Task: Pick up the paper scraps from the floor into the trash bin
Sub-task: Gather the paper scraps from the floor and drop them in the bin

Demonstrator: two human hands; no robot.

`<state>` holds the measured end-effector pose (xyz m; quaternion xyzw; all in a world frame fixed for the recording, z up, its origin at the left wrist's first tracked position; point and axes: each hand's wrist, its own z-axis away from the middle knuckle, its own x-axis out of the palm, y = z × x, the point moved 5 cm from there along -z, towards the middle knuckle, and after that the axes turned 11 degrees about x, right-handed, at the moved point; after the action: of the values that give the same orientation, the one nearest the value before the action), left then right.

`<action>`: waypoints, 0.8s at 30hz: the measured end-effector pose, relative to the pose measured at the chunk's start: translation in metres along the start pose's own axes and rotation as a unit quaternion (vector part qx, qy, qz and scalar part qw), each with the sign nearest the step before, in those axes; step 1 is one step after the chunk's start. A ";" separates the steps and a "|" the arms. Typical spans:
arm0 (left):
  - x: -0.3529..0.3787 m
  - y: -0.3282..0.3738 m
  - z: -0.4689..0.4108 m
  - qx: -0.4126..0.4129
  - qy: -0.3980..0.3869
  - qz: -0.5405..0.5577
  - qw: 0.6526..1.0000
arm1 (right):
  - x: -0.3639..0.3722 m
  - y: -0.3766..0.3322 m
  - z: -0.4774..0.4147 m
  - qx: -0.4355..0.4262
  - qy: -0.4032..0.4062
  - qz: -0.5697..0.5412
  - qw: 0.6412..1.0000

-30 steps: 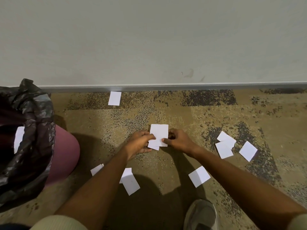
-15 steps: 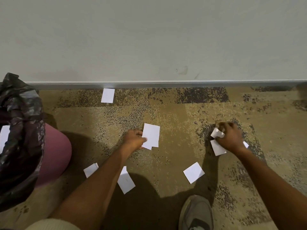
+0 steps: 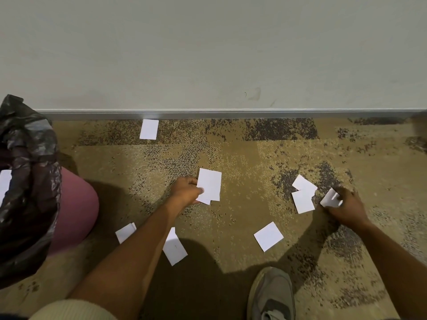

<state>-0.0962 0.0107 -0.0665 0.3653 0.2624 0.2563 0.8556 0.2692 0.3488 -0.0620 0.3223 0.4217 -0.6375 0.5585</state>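
Left hand point(image 3: 186, 192), closed on a small stack of white scraps point(image 3: 209, 185), long axis nearly upright toward the wall, edges fanned at the bottom. Right hand point(image 3: 346, 207), low over the carpet, pinched shut on 1 bent scrap point(image 3: 330, 199). Just left of it, 2 overlapping scraps point(image 3: 303, 197) flat on the carpet, tilted. Nearer the shoe point(image 3: 271, 296), a squarish scrap point(image 3: 268, 236), turned diagonally. Under the left forearm, 1 long scrap point(image 3: 175, 249) and a folded one point(image 3: 125, 232). By the baseboard, another upright scrap point(image 3: 149, 129). Far left, pink trash bin point(image 3: 74, 209) with black liner point(image 3: 25, 192).
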 end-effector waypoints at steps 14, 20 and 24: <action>0.001 -0.003 -0.003 0.005 0.003 -0.008 1.000 | -0.004 -0.001 -0.006 0.032 -0.041 -0.005 0.999; 0.001 -0.006 -0.005 0.006 0.003 -0.006 1.000 | 0.010 0.029 -0.044 0.046 -0.058 -0.027 0.997; 0.001 -0.006 -0.007 0.008 0.002 -0.008 1.000 | 0.012 0.030 -0.043 0.050 -0.028 -0.041 0.998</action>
<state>-0.0979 0.0110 -0.0757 0.3693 0.2696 0.2479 0.8541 0.2942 0.3819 -0.0970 0.3143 0.3864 -0.6885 0.5271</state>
